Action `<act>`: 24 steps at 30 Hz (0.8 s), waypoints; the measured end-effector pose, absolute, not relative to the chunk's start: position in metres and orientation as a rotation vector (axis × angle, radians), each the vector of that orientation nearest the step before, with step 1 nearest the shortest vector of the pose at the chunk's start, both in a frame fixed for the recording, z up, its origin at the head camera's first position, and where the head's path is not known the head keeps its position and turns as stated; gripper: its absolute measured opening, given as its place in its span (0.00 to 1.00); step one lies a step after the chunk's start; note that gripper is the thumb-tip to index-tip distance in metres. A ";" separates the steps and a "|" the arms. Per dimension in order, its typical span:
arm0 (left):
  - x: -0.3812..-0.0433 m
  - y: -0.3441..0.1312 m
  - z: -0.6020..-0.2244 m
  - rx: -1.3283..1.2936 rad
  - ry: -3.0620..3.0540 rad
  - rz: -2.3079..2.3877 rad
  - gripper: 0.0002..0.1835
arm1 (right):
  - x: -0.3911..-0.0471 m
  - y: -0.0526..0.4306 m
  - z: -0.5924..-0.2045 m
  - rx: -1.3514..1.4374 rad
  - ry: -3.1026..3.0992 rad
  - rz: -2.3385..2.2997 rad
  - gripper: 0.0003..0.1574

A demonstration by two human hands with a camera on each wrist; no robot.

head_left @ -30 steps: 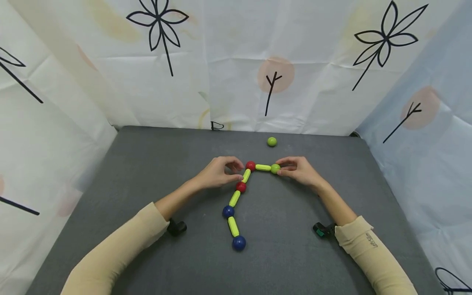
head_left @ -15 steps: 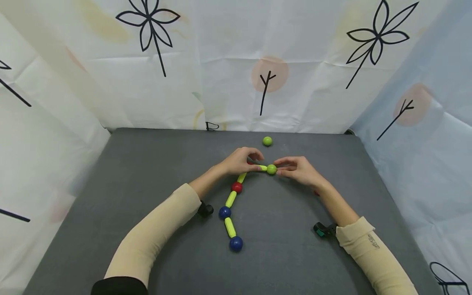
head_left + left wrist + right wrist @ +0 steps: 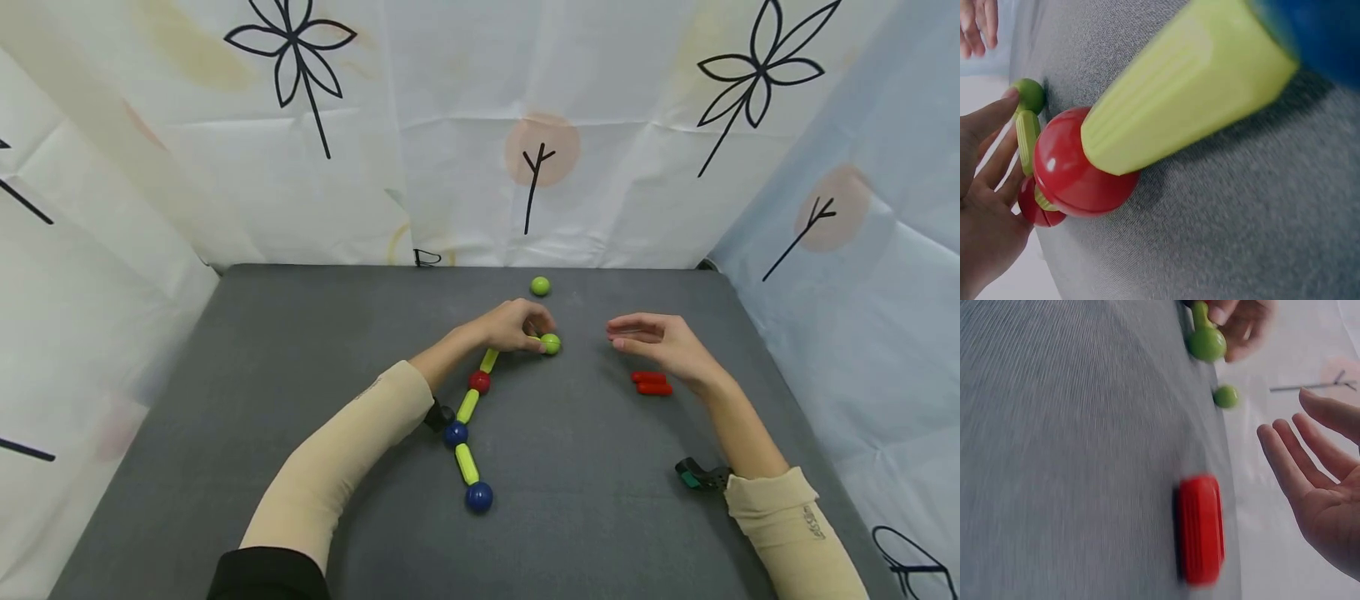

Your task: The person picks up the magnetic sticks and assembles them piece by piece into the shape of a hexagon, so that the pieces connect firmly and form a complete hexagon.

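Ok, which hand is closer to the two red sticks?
The right hand, hovering close to the red sticks. The left hand is farther, off to their left at the nearer green ball.

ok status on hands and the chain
Left hand holding chain near its green ball. Right hand empty, off it. Two red rods near right hand, apparently not blocking.

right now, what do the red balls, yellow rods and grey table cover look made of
Red balls: probably glossy plastic, one showing a bright highlight.
Yellow rods: likely molded plastic, satin-looking, with lengthwise ridges.
Grey table cover: apparently matte fabric, finely textured.
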State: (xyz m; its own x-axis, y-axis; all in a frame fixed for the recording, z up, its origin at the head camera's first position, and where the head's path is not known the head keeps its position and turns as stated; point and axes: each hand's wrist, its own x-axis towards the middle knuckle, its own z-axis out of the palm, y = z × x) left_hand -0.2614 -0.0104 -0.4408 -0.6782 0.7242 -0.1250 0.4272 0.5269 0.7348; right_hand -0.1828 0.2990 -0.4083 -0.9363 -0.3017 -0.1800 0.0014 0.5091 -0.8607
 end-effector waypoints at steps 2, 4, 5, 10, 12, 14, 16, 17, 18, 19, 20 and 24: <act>-0.263 -0.009 -0.444 0.934 2.333 1.006 0.21 | -0.179 0.308 -0.408 -0.248 2.456 -1.387 0.31; -0.265 -0.009 -0.446 0.925 2.309 1.047 0.21 | -0.175 0.317 -0.409 -0.252 2.464 -1.379 0.31; -0.266 -0.009 -0.448 0.919 2.296 1.064 0.21 | -0.174 0.320 -0.409 -0.252 2.467 -1.376 0.31; -0.269 -0.010 -0.450 0.886 2.271 1.092 0.21 | -0.169 0.338 -0.412 -0.246 2.483 -1.338 0.31; -0.270 -0.009 -0.451 0.888 2.275 1.074 0.21 | -0.167 0.344 -0.414 -0.247 2.492 -1.309 0.31; -0.269 -0.009 -0.451 0.897 2.278 1.051 0.22 | -0.166 0.350 -0.416 -0.238 2.502 -1.278 0.31; -0.269 -0.008 -0.450 0.906 2.281 1.033 0.22 | -0.165 0.355 -0.419 -0.243 2.502 -1.254 0.30; -0.269 -0.007 -0.450 0.910 2.283 1.028 0.21 | -0.165 0.358 -0.420 -0.249 2.499 -1.242 0.29; -0.268 -0.007 -0.450 0.912 2.285 1.024 0.21 | -0.165 0.360 -0.422 -0.255 2.496 -1.227 0.29; -0.268 -0.007 -0.450 0.911 2.286 1.023 0.21 | -0.166 0.362 -0.424 -0.264 2.490 -1.213 0.28; -0.268 -0.007 -0.450 0.911 2.289 1.022 0.21 | -0.166 0.365 -0.427 -0.278 2.485 -1.198 0.27; -0.267 -0.008 -0.452 0.909 2.298 1.022 0.21 | -0.169 0.369 -0.435 -0.330 2.484 -1.145 0.26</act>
State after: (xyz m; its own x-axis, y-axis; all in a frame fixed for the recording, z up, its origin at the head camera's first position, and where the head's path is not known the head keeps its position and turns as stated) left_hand -0.2674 -0.0077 -0.4516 -0.6738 0.7252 -0.1416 0.3805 0.5048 0.7748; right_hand -0.1694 0.3694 -0.4352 -0.8986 -0.3649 -0.2436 -0.0516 0.6394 -0.7671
